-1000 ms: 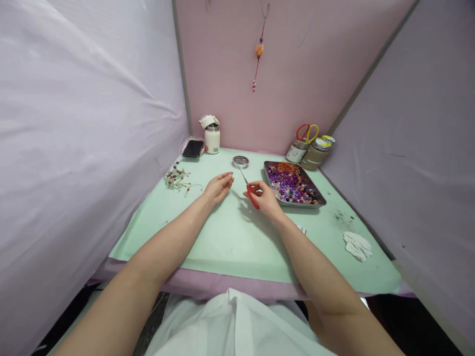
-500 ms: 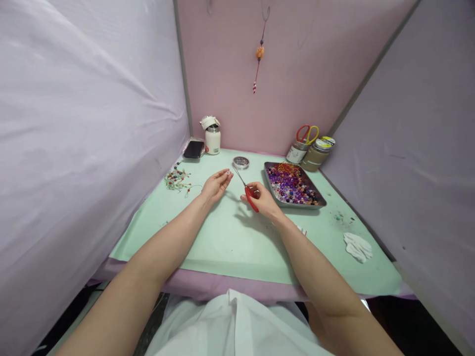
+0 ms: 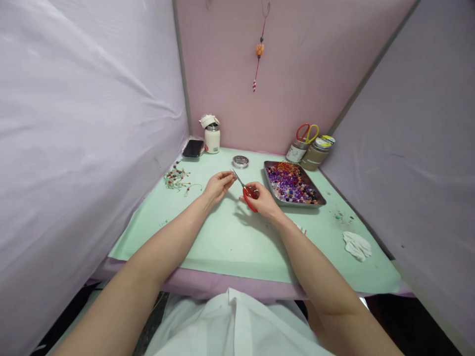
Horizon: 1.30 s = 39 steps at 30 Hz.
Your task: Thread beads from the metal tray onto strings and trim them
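Over the middle of the green-covered table (image 3: 230, 237), my right hand (image 3: 261, 199) is closed round the red handles of a pair of scissors (image 3: 250, 199). Their blades point up and left, with the tips right at the fingertips of my left hand (image 3: 219, 186). That hand is pinched on a small clear piece, perhaps a bead; it is too small to make out fully. A round dish (image 3: 240, 161) of small dark bits sits just beyond the scissor tips. To my right hand's right stands a metal tray (image 3: 322, 203) with purple, clear and orange beads.
Beaded strings (image 3: 176, 179) lie at the left. A phone (image 3: 193, 148) and a white bottle (image 3: 212, 138) stand at the back left. A can with scissors (image 3: 297, 151) and a jar (image 3: 317, 154) are back right. A white glove (image 3: 356, 245) lies front right.
The scissors' blades have opened from nearly closed and their tips now meet my left fingertips. My left hand has shifted slightly to the right.
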{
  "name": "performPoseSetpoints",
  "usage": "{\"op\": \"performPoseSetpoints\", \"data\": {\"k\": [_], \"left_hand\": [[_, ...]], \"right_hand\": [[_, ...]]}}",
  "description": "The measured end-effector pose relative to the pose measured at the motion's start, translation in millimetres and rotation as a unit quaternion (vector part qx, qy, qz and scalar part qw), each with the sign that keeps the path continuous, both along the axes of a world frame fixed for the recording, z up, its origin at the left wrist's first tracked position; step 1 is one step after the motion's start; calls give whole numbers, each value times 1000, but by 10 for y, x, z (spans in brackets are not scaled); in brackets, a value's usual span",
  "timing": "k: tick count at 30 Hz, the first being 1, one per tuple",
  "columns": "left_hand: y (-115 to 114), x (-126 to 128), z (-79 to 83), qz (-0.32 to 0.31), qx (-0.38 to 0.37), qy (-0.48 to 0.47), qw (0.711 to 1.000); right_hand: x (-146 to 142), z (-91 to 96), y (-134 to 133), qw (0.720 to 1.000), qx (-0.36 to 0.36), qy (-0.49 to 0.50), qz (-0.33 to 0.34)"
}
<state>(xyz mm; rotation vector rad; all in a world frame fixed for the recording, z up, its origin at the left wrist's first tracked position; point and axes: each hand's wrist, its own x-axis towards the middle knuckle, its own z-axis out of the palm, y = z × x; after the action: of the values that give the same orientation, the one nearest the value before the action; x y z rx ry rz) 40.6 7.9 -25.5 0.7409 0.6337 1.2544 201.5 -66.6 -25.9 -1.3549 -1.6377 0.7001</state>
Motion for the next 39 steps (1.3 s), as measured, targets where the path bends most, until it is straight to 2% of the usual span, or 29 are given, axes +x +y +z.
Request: {"op": "performPoseSetpoints", "data": {"k": [5, 8, 13, 25, 28, 32, 36, 39], "left_hand": [[-14, 31, -46, -17, 11, 52, 998], [-15, 30, -55, -14, 15, 75, 997], [-17, 18, -51, -12, 29, 113, 993], [-19, 26, -62, -7, 58, 149, 987], [-28, 29, -61, -15, 56, 142, 988], [-33, 25, -54, -36, 44, 114, 992], [-17, 8, -53, -64, 38, 75, 994], [-5, -3, -56, -74, 33, 66, 995]], "right_hand": [[19, -14, 25, 996, 68, -50, -17], [30, -6, 22, 994, 85, -72, -15], [39, 8, 13, 992, 91, -89, -14], [84, -13, 33, 996, 55, -74, -2], [93, -35, 51, 997, 51, -57, -22], [119, -52, 92, 993, 57, -60, -89], [143, -99, 125, 983, 65, -108, -132], [143, -140, 123, 976, 58, -164, -128]]}}
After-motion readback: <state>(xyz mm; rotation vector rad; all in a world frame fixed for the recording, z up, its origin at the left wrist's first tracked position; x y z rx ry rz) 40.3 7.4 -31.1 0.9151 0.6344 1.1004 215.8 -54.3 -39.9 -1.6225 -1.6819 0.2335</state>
